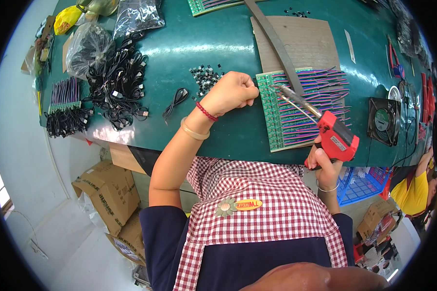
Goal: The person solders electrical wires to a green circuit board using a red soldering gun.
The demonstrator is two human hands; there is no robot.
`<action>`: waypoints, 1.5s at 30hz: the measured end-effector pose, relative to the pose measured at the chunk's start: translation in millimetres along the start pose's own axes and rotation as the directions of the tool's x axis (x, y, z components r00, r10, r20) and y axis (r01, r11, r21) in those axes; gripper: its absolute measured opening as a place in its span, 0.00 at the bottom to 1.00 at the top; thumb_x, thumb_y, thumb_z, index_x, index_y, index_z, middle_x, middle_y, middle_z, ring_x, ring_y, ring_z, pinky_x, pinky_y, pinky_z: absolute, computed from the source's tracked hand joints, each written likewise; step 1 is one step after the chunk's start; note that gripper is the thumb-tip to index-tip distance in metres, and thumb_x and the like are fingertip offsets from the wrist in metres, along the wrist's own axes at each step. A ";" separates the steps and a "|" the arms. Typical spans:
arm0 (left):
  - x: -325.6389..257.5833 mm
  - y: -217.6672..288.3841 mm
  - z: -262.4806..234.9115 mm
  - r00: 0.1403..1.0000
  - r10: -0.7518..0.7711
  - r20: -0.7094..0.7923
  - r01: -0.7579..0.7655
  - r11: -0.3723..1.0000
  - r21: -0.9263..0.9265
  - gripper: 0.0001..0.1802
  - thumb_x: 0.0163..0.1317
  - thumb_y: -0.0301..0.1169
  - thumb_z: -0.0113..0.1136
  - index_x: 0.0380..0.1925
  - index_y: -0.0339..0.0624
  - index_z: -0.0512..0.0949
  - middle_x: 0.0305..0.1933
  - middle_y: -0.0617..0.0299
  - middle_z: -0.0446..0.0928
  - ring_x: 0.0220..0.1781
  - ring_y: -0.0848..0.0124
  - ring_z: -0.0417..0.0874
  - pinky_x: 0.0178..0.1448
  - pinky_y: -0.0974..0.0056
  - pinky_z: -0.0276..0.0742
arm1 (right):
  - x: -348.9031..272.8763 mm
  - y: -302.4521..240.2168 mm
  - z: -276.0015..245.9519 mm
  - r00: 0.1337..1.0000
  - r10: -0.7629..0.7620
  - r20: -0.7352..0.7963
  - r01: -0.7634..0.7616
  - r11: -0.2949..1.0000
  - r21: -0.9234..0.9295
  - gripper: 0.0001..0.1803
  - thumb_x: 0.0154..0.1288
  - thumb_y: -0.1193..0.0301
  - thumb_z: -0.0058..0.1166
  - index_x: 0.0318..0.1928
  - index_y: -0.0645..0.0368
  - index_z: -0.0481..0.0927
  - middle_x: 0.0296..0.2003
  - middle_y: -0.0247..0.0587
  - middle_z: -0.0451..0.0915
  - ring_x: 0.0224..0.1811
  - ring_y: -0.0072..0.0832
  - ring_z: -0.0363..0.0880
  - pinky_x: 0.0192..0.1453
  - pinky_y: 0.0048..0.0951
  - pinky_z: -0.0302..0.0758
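Note:
A red soldering gun (340, 137) is gripped in my right hand (327, 170), its long metal tip reaching up and left over a green circuit board panel (271, 119). Rows of coloured wires (315, 109) run to the right from that panel. My left hand (234, 92) is closed at the panel's upper left edge; whatever its fingers pinch is too small or hidden to make out. A grey metal bar (273, 36) lies slantwise across the wires and the brown board (306, 41) beneath. Left of my hand are small black connectors (205, 77) and a coiled black cable (176, 102).
A large heap of black cables (119, 82) lies on the green table (194, 39), beside clear plastic bags (88, 48). At far left sits another wired panel (65, 99). A black fan (383, 121) stands at right. Below are a blue crate (361, 186) and cardboard boxes (107, 194); a person in yellow (412, 194) is at right.

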State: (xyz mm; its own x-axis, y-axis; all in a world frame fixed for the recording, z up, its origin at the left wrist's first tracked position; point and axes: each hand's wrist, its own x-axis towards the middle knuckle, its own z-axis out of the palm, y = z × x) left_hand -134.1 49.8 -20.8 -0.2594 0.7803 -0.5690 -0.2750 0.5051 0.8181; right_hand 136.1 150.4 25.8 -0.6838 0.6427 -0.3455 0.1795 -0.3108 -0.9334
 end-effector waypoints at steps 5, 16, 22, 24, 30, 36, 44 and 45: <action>6.6 -1.3 3.9 1.000 0.014 0.006 -0.014 1.000 -0.018 0.06 0.53 0.27 0.55 0.20 0.38 0.73 0.17 0.65 0.73 0.16 0.82 0.67 0.18 0.76 0.61 | -2.8 -29.3 -16.3 0.956 -0.229 -0.185 0.250 0.963 0.104 0.16 0.60 0.70 0.47 0.46 0.66 0.64 0.15 0.34 0.64 0.13 0.19 0.60 0.16 0.19 0.60; 2.1 -1.9 -0.3 0.999 -0.042 -0.017 0.042 0.999 -0.023 0.06 0.56 0.26 0.54 0.22 0.38 0.70 0.16 0.66 0.72 0.14 0.83 0.65 0.17 0.77 0.56 | -0.8 -70.7 -179.0 0.392 -0.687 -0.612 0.639 0.682 -0.357 0.15 0.64 0.70 0.47 0.49 0.64 0.69 0.18 0.32 0.65 0.16 0.18 0.61 0.20 0.20 0.61; -3.0 -0.8 1.8 0.996 -0.052 -0.065 0.053 0.999 0.008 0.06 0.55 0.26 0.54 0.21 0.39 0.71 0.16 0.66 0.71 0.14 0.82 0.65 0.17 0.77 0.57 | 7.3 -58.4 -173.5 0.511 -0.468 -0.721 0.403 0.871 -0.280 0.16 0.62 0.72 0.49 0.49 0.67 0.72 0.14 0.31 0.64 0.12 0.18 0.60 0.16 0.20 0.60; -2.1 4.3 1.0 0.999 -0.028 -0.038 0.029 0.999 0.020 0.07 0.55 0.28 0.55 0.21 0.40 0.71 0.17 0.66 0.72 0.16 0.82 0.66 0.18 0.77 0.59 | -7.0 -66.6 -139.6 0.566 -0.488 -0.664 0.489 0.848 -0.207 0.17 0.62 0.72 0.49 0.50 0.67 0.71 0.14 0.31 0.64 0.11 0.18 0.60 0.16 0.20 0.60; 1.4 -3.1 -1.5 0.998 -0.037 -0.046 0.035 0.998 -0.045 0.06 0.55 0.27 0.55 0.21 0.39 0.72 0.18 0.66 0.73 0.17 0.83 0.67 0.19 0.78 0.60 | -9.9 -35.0 -33.4 0.913 -0.367 -0.178 0.382 0.923 0.057 0.21 0.64 0.65 0.48 0.50 0.69 0.66 0.14 0.33 0.64 0.11 0.19 0.61 0.14 0.20 0.60; 0.3 -5.9 1.1 1.000 -0.006 -0.017 0.005 0.999 -0.054 0.06 0.56 0.26 0.54 0.22 0.39 0.69 0.18 0.67 0.71 0.17 0.84 0.65 0.18 0.78 0.58 | 1.3 -1.6 6.8 1.000 0.019 0.016 -0.021 0.992 0.127 0.15 0.61 0.73 0.48 0.45 0.71 0.69 0.14 0.33 0.68 0.12 0.19 0.65 0.18 0.21 0.64; -1.5 -4.8 -1.1 0.999 0.007 -0.037 -0.008 0.999 -0.045 0.05 0.52 0.25 0.54 0.20 0.36 0.72 0.18 0.64 0.73 0.18 0.81 0.68 0.20 0.75 0.63 | 6.8 6.5 11.4 0.998 0.063 0.024 -0.066 0.991 0.119 0.12 0.60 0.76 0.48 0.42 0.71 0.70 0.14 0.34 0.68 0.13 0.20 0.66 0.19 0.22 0.67; -1.1 -4.9 -1.0 0.999 0.009 -0.034 -0.011 0.999 -0.043 0.05 0.51 0.25 0.54 0.20 0.36 0.72 0.18 0.64 0.73 0.18 0.81 0.68 0.20 0.75 0.63 | 6.9 6.4 12.0 0.997 0.065 0.028 -0.068 0.991 0.117 0.12 0.60 0.76 0.48 0.42 0.71 0.70 0.14 0.34 0.68 0.13 0.20 0.66 0.19 0.22 0.67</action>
State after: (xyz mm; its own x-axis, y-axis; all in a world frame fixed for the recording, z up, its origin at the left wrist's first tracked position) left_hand -133.4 46.1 -24.3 -0.2937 0.7718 -0.5639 -0.3120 0.4802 0.8198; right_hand 124.0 144.4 18.7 -0.6899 0.6015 -0.4028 0.1415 -0.4336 -0.8899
